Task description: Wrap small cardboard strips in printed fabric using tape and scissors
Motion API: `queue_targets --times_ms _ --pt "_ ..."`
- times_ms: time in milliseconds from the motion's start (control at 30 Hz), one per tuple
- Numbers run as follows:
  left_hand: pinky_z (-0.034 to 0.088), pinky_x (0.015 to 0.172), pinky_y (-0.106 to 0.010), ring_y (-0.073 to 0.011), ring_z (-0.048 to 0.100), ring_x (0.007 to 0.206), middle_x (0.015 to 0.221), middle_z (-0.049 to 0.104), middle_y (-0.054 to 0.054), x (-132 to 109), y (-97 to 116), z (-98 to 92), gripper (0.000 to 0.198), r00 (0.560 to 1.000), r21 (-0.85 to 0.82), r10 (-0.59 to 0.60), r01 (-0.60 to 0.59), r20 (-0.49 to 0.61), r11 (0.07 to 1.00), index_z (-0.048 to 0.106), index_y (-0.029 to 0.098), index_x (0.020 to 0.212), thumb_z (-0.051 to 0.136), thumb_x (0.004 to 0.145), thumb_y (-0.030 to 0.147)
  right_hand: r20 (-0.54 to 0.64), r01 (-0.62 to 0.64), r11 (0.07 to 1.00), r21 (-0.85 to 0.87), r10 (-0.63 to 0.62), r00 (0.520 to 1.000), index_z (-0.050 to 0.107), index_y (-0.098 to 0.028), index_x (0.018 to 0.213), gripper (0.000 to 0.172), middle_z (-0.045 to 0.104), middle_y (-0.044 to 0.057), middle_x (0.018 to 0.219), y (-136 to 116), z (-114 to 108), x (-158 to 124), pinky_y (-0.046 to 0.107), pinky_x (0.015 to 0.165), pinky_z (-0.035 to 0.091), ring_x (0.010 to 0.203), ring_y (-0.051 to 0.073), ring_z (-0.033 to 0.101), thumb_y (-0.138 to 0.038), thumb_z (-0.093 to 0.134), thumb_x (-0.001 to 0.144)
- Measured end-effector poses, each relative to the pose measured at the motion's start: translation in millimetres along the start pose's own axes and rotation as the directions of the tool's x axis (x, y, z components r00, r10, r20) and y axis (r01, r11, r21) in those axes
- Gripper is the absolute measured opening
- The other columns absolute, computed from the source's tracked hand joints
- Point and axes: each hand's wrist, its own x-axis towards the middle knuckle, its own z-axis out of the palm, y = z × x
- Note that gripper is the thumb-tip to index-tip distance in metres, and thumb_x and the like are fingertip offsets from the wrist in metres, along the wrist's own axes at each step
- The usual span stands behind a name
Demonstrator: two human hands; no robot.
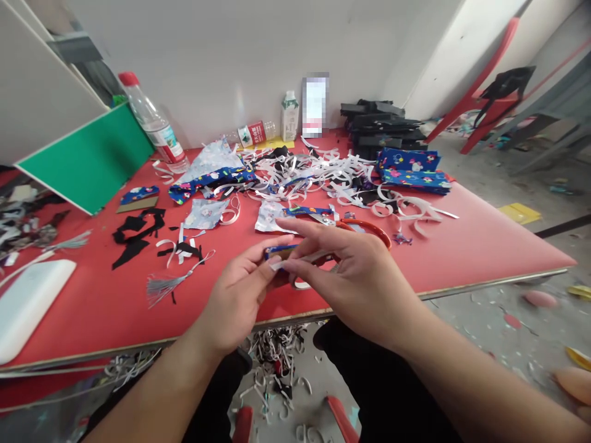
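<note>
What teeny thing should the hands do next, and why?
Maybe the right hand should gently pull the narrow white strip, since it is right at that strip while the left hand grips the small brown piece with blue edging. Many loose, curly white strips already lie on the red table.

Seemingly a workshop: scissors (342, 225), heaped trimmings (318, 167), scrap-strewn floor (484, 311).

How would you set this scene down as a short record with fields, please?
left hand: holds a small blue-edged piece
right hand: fingertips at the piece; exact grip unclear
surface: red table
beyond right hand: scissors, partly hidden
mid-table: heap of scraps, many of them white strips
back: lying bottle, carton
left: green board, red-capped bottle
right: black stack, blue cloth
</note>
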Motion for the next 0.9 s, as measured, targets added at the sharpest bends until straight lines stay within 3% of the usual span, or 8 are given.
queue_targets --times_ms 100,167,367,500,667,900 --pt "0.061 0.095 -0.035 -0.0242 0.074 0.110 0.120 0.079 -0.011 -2.1 -0.6 -1.2 0.032 0.992 -0.099 0.007 0.005 0.128 0.995 0.079 0.020 0.126 0.062 0.099 0.017 -0.001 -0.093 0.989 0.117 0.093 0.996 0.069 -0.021 0.142 0.056 0.078 -0.001 0.083 6.3 2.1 4.5 0.029 0.070 0.063 0.072 0.015 0.075 -0.007 0.072 0.088" --pt "0.061 0.094 -0.034 -0.0236 0.074 0.110 0.120 0.079 -0.011 -2.5 -1.9 -3.6 0.035 0.988 -0.145 0.023 -0.001 0.152 0.989 0.079 0.019 0.126 0.057 0.099 0.015 -0.014 -0.111 0.984 0.142 0.114 0.993 0.068 -0.020 0.144 0.058 0.078 -0.001 0.085 7.4 2.6 5.2 0.029 0.070 0.064 0.072 0.015 0.075 -0.008 0.073 0.087" --pt "0.059 0.089 -0.027 -0.0183 0.073 0.099 0.113 0.079 -0.011 0.0 -5.3 -1.3 0.035 0.997 -0.192 -0.012 0.026 0.078 0.981 0.080 0.017 0.122 0.051 0.102 0.013 0.004 -0.113 0.988 0.108 0.114 0.994 0.064 -0.020 0.149 0.066 0.078 -0.001 0.085 5.5 2.5 4.2 0.028 0.076 0.065 0.077 0.015 0.076 -0.008 0.075 0.085" --pt "0.058 0.086 -0.028 -0.0184 0.070 0.094 0.111 0.077 -0.013 0.5 -3.8 2.2 0.034 0.996 -0.165 -0.014 0.029 0.090 0.986 0.080 0.013 0.119 0.052 0.099 0.012 -0.010 -0.118 0.990 0.080 0.119 0.993 0.064 -0.021 0.149 0.065 0.077 -0.002 0.084 7.0 3.4 4.2 0.026 0.071 0.064 0.073 0.013 0.073 -0.010 0.074 0.086" --pt "0.058 0.089 -0.025 -0.0172 0.071 0.098 0.111 0.078 -0.012 -1.2 -4.1 1.3 0.031 0.994 -0.164 -0.005 0.023 0.108 0.986 0.080 0.015 0.119 0.056 0.100 0.013 -0.005 -0.134 0.987 0.087 0.135 0.991 0.065 -0.022 0.147 0.062 0.077 -0.002 0.082 7.3 4.5 3.5 0.025 0.063 0.061 0.066 0.012 0.071 -0.011 0.073 0.086" --pt "0.059 0.094 -0.026 -0.0188 0.074 0.110 0.121 0.079 -0.010 -1.7 -9.0 4.2 0.026 0.999 -0.165 -0.022 0.030 0.048 0.986 0.080 0.019 0.120 0.065 0.099 0.017 -0.015 -0.115 0.993 0.035 0.115 0.993 0.069 -0.021 0.143 0.058 0.080 -0.001 0.083 8.6 4.7 5.0 0.030 0.070 0.062 0.070 0.015 0.073 -0.011 0.070 0.086"
